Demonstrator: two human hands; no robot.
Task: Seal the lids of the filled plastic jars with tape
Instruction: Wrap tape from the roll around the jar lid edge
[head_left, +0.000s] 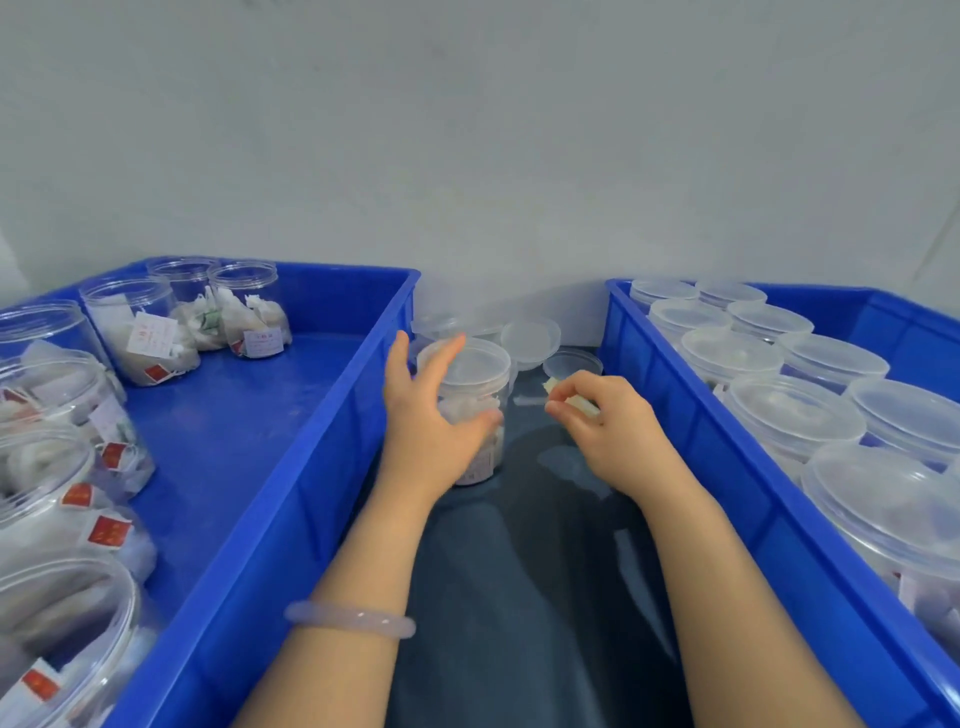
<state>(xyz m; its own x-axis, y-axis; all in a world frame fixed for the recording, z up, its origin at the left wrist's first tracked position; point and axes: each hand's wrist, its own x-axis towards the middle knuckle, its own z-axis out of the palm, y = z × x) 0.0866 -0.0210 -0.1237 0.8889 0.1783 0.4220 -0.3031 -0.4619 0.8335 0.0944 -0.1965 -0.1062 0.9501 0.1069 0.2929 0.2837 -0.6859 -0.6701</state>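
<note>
The person's got the filled jar standing upright on the dark bench, right in the gap between 2 blue bins. Its clear lid is on, and there are white packets inside.

The left hand is wrapped around the jar from the left side, with the thumb across the front and the fingers spread up toward the lid. The right hand sits just to the right of the jar without touching it. Its fingertips are pinched on a small pale yellowish bit of tape, though it's hard to make out more than that.

The left bin has open jars stuffed with packets, no lids on them. The right bin is packed with lidded jars. A couple of loose lids lie on the bench behind the jar, near the wall. There's a pale bracelet on the left wrist.
</note>
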